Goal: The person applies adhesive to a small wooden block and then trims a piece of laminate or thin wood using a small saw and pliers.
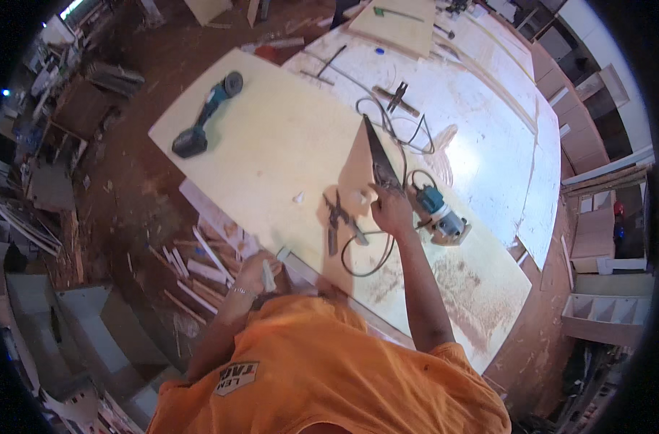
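Observation:
My right hand (391, 211) reaches over the pale board, closed round the handle end of a dark handsaw (377, 148). The saw's blade tapers away toward the far side. Close to the board's near edge, my left hand (253, 273) is closed on a small whitish piece (270, 276) that I cannot make out. Just left of my right hand lies a dark pair of pliers (336, 219). A teal and grey trim router (442, 215) rests right of the same hand, its black cord looping around.
A teal angle grinder (208, 116) lies on the board (271, 145) at the far left. Beyond, a white sheet (488, 145) carries a dark clamp-like tool (397, 100). Sawdust (467, 296) covers the near right. Wood offcuts (199, 278) litter the floor at left.

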{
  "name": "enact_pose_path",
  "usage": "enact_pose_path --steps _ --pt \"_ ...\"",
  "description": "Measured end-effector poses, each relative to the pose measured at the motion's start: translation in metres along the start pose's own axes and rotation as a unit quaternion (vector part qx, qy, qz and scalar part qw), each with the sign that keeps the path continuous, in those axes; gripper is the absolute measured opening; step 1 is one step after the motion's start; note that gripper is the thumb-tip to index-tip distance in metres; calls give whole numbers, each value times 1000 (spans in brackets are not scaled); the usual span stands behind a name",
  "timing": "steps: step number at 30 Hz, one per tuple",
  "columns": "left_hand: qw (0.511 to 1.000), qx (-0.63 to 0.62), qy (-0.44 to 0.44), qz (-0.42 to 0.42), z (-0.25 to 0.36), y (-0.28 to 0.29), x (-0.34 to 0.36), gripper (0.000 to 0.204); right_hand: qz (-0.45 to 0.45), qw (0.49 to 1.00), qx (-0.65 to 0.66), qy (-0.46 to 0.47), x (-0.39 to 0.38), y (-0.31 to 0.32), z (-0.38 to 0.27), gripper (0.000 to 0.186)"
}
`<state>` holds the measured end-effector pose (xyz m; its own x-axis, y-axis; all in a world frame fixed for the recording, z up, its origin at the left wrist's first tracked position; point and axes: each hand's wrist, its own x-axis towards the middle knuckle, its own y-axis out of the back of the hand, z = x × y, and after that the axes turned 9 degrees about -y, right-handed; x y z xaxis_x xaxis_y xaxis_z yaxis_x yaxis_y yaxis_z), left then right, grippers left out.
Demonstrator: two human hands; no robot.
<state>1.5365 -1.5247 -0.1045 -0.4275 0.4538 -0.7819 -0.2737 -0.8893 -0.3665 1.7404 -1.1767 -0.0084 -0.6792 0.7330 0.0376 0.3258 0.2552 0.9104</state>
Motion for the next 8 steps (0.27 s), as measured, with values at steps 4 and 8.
enact_pose_path --steps 4,8 --pt "993 112 -26 -34 42 -34 -29 14 -21 997 -15 -69 18 -24 64 75" --pt "924 343 -166 37 53 -18 -25 37 4 999 -47 15 19 -69 91 93"
